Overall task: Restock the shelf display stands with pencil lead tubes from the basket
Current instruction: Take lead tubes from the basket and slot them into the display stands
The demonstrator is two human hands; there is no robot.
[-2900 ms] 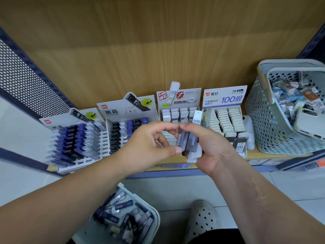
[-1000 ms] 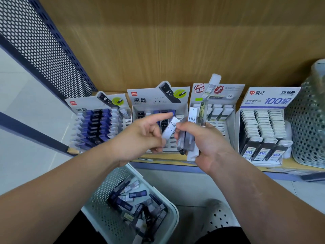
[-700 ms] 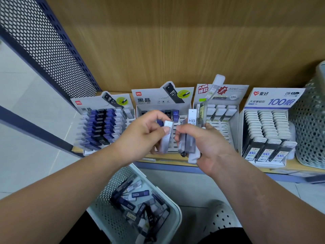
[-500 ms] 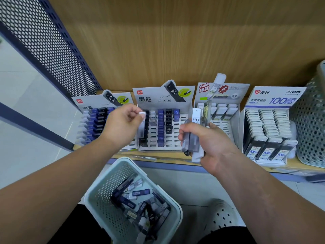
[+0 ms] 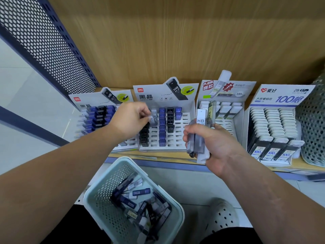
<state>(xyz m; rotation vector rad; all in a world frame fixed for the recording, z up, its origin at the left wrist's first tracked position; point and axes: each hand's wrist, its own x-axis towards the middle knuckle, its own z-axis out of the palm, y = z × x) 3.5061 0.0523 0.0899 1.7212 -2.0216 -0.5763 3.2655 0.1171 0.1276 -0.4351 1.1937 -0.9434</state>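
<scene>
Your left grip (image 5: 129,120) pinches one light, stiff, probably slippery tube (image 5: 152,119) at centre frame, so hold its flat sides, while your right grip (image 5: 211,143) clasps a bundle (image 5: 199,138).

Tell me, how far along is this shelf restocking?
Partway. The leftmost display stand looks mostly filled. In hand: the left hand pinches a white lead tube over the second display stand, and the right hand grips a bundle of tubes. Left: that stand's right columns show many empty slots, and the basket holds plenty more tubes.
</scene>
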